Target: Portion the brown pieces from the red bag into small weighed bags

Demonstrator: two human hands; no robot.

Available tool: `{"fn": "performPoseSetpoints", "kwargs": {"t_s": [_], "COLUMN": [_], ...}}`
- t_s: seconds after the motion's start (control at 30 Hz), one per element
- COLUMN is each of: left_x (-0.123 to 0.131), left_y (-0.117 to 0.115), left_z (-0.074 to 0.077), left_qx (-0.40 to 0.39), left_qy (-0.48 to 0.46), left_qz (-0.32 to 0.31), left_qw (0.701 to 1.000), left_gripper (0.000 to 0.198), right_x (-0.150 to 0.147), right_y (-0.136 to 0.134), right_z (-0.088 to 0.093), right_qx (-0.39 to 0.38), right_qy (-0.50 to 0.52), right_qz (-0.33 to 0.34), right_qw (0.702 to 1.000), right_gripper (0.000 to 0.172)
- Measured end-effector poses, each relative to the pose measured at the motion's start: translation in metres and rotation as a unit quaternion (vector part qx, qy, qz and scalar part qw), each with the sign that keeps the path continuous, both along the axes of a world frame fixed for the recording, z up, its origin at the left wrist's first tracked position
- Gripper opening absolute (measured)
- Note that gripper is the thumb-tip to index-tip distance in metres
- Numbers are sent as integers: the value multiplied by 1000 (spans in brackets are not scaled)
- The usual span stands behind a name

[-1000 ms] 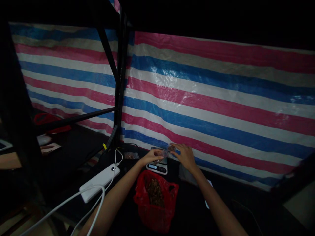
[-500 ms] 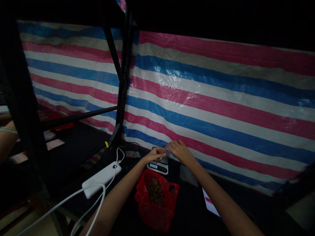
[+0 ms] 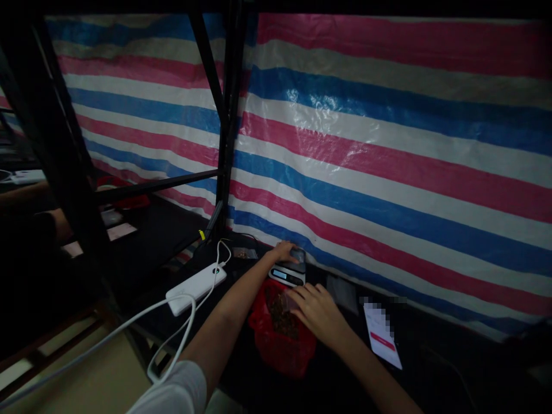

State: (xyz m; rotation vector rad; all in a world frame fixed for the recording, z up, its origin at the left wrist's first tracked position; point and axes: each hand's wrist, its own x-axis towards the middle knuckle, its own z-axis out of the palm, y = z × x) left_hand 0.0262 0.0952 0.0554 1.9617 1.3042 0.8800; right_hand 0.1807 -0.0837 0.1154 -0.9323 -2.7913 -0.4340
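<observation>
Red plastic bag partly hidden by right hand

Makeshift workroom: striped tarpaulin behind metal shelving

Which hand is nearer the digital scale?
Left: the left hand is at the far side of the digital scale; the right hand lies nearer the camera, over a red bag.

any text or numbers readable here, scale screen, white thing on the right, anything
scale display: lit, digits too small to read
white phone or card: red bar and small lines, too small to read
pixelated patch above it: unreadable
power bank: nothing legible
</observation>
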Motion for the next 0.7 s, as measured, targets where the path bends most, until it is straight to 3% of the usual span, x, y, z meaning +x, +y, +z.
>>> {"fn": "performPoseSetpoints", "kwargs": {"t_s": [0.1,0.17,0.23,0.33,0.47,0.57,0.7], "left_x": [1,-2,-8,-21,-38,-44,-40], "left_y": [-18,-39,-65,-103,-134,-141,-141], "left_z": [6,12,15,7,-14,-24,-28], "left_qx": [80,148,164,120,51,13,22], "left_qy": [10,24,50,99,128,150,188], "left_qz": [9,-7,-76,-173,-153,-149,-100], "left_qw": [997,989,982,972,979,977,977], "left_gripper": [67,53,40,42,58,47,39], "right_x": [4,8,10,5,-8,-12,-15], "right_y": [-6,-9,-15,-27,-42,-48,-52], "right_z": [-20,-27,-33,-39,-45,-48,-45], "right_qx": [-33,-66,-103,-150,-208,-220,-205], "right_qy": [-28,-28,-14,9,18,23,18], "right_qz": [-43,-72,-99,-146,-225,-272,-299], "right_qw": [998,995,990,978,952,936,932], "right_gripper": [31,29,26,22,23,25,23]}}
